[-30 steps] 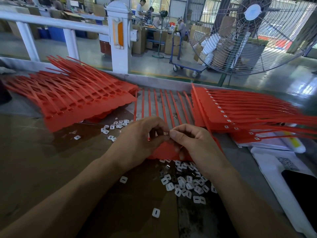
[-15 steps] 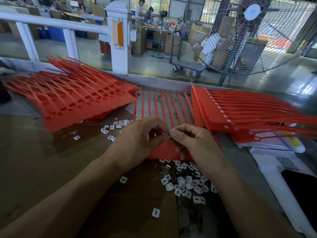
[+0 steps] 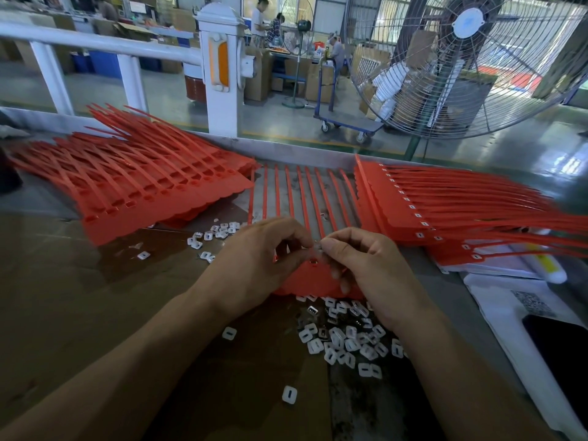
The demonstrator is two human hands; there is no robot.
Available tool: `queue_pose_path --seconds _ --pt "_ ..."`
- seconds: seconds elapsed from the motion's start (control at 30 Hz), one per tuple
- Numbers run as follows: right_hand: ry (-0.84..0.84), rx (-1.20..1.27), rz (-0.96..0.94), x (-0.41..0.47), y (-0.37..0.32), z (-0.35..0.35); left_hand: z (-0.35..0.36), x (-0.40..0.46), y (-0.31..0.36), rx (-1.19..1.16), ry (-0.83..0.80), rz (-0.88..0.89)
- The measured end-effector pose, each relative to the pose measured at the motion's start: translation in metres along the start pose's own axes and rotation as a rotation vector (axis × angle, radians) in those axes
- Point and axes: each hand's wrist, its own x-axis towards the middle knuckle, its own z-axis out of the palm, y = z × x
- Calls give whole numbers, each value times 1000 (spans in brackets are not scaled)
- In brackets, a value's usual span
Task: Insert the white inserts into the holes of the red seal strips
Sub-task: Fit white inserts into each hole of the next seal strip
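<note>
the big fan [image 3: 467, 58] fills the upper right of the frame, beyond the far metal edge of the table [image 3: 63, 313], and a white railing [image 3: 95, 46] crosses the upper left. three people work at a bench in the top centre, too far off to tell more.

three groups of red seal strips lie on the table. the left pile [image 3: 143, 189] spreads across the middle left, its holes showing dark. the right pile [image 3: 445, 211] fans toward the right edge, with white dots in the holes along its near side. between them lies the sheet being worked [image 3: 305, 202], about ten strips running from the far edge toward the hands, its near end partly hidden under them.

the left hand [image 3: 254, 262] has its fingers curled, pinching the near end of that sheet. the right hand [image 3: 359, 259] meets it at centre frame, thumb and forefinger pinched together on a small insert, too hidden to make out clearly.

loose white inserts [image 3: 343, 338] lie in a heap of a few dozen just below the right wrist. a smaller scatter [image 3: 219, 232] of around a dozen lies left of the left hand. two single ones lie apart toward the bottom centre.

bare brown table stretches across the lower left. white paper [image 3: 496, 310] and a dark phone [image 3: 563, 354] crowd the lower right.
</note>
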Motion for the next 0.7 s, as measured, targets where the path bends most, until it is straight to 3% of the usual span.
queue_pose_path --seconds 0.23,0.47,0.7 --pt "357 -257 41 6 3 -24 -1 0 -13 140 -44 -98" --pt "330 -533 136 9 11 -25 -3 -1 -12 236 -157 -117" --pt "297 -613 189 13 18 -22 -2 -2 -11 253 -231 -143"
